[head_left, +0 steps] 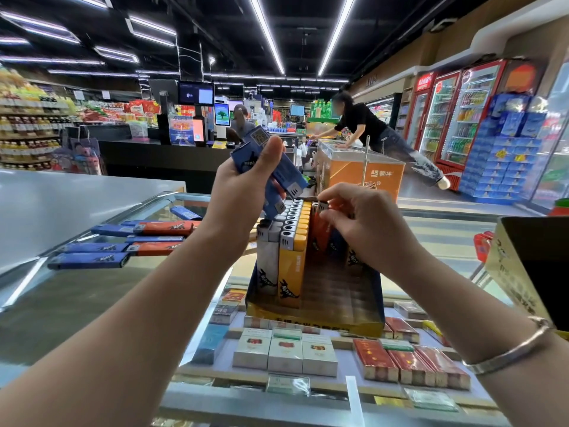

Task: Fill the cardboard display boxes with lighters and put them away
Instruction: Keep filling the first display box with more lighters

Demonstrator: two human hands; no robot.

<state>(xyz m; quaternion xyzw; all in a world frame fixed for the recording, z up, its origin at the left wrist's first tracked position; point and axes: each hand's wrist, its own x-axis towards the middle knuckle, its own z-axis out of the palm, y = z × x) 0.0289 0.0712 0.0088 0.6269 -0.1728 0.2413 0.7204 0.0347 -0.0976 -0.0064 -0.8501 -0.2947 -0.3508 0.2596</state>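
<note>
Left hand: my left hand (pixel 243 186) is raised above the box, fingers and thumb curled round a bunch of blue lighters (pixel 271 174), metal heads pointing down and to the right.
Right hand: my right hand (pixel 366 223) reaches into the right side of the box, thumb and fingertips pinching the metal top of an orange lighter (pixel 320 232) that stands in the right-hand row.
Bracelet: a silver bracelet (pixel 511 349) sits on my right wrist.
Box: the cardboard display box (pixel 314 322) rests on the glass counter (pixel 92 291) between my forearms, front wall yellow, sides blue.
Rows: on its left a white row (pixel 268 257) and a yellow row (pixel 292 251) stand upright, side by side, running to the back. The right part holds a few orange and blue ones near my fingers; the front of that side shows bare slots.
Loose lighters: blue and orange loose lighters (pixel 129 241) lie flat on the glass to the left, well apart from the box.
Under the glass: cigarette packs (pixel 286 349) in rows, white ones in the middle, red ones to the right.
Right edge: a dark open carton (pixel 535 272) with a pale printed flap.
Beyond: an orange freezer (pixel 363 171), and a person in black (pixel 363 121) leaning over it.
</note>
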